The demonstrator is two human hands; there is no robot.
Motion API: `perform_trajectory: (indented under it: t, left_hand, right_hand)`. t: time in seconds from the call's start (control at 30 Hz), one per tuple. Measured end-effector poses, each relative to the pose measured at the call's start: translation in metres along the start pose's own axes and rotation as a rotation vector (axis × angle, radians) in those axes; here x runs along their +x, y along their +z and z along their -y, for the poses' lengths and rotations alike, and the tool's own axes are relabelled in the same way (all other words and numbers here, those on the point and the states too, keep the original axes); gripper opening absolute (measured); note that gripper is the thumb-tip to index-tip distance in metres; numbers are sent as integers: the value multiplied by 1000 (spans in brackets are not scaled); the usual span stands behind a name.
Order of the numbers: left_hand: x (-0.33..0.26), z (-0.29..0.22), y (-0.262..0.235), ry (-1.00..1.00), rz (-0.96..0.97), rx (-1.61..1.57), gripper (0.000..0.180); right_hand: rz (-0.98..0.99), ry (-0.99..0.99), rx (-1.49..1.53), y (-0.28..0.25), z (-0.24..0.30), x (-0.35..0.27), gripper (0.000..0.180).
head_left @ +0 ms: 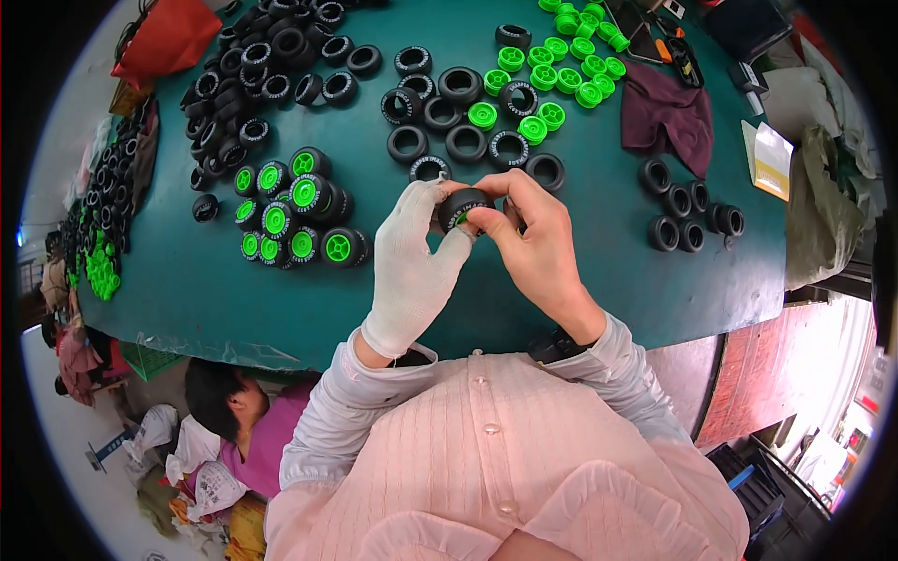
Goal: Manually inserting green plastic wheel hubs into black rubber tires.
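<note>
Between both hands, above the green table, is a small black toy tire (462, 202) with a bit of bright green wheel rim showing inside it. My left hand (412, 266), in a white knit glove, grips its left side with thumb and fingers. From the right, my bare right hand (538, 245) presses its thumb at the green rim while its fingers curl over the tire's back. How far the rim sits in the tire is hidden by the fingers. Just beyond the hands lie loose black tires (466, 143). Assembled wheels with green rims (304, 193) are stacked to the left.
A heap of black tires (224, 131) covers the far left; loose green rims (568, 80) lie at the far right. Several tires (690, 235) sit right of my hands, near a maroon cloth (666, 122). A red bag (168, 42) is at the far-left edge. Another person (267, 421) is at lower left.
</note>
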State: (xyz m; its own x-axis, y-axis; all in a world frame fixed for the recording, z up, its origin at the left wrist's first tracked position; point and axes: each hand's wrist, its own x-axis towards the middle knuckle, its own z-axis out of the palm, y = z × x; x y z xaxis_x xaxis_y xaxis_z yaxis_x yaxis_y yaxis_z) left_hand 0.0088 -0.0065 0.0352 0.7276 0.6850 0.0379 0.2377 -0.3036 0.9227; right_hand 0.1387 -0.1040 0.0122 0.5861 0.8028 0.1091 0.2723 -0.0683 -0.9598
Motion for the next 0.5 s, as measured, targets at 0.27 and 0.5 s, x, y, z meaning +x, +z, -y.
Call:
perform_trajectory:
  t: [0.27, 0.5]
  left_hand:
    - [-2, 13, 15, -334, -100, -759, 33]
    - [3, 11, 5, -95, -14, -277, 30]
  right_hand:
    - [77, 382, 347, -5, -3, 9, 24]
    - [39, 0, 3, -11, 6, 1, 23]
